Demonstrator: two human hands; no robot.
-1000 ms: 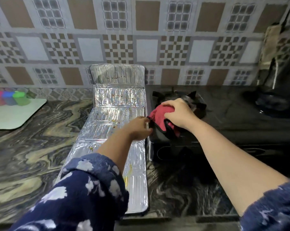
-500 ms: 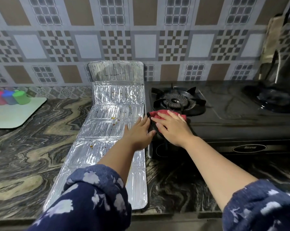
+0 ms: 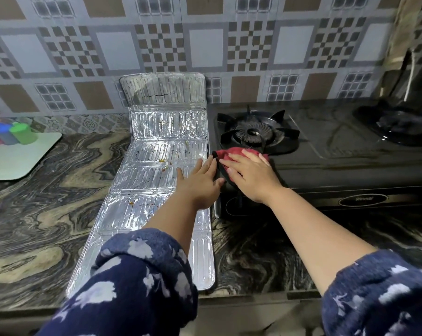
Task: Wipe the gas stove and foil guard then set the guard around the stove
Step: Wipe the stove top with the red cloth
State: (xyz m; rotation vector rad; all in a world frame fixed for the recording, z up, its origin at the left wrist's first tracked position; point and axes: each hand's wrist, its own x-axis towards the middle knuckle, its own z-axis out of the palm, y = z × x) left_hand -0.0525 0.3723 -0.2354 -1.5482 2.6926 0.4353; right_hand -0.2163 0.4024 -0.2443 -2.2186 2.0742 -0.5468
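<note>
A black gas stove (image 3: 326,151) stands on the marbled counter, its left burner (image 3: 254,132) near the front-left corner. My right hand (image 3: 250,175) presses flat on a red cloth (image 3: 229,154) at the stove's front-left corner. A silver foil guard (image 3: 154,166) lies unfolded flat on the counter left of the stove, its far panels bent up against the tiled wall, with food specks on it. My left hand (image 3: 199,183) rests open, fingers spread, on the guard's right edge beside the stove.
A pale cutting board (image 3: 13,158) with pink, blue and green cups (image 3: 9,133) sits at the far left. The stove's right burner (image 3: 399,127) and a dark appliance (image 3: 413,69) are at the far right. The counter's front edge runs below my sleeves.
My right hand drew the red cloth from beside the burner toward the stove's front-left corner and flattened on it. My left hand spread open on the guard.
</note>
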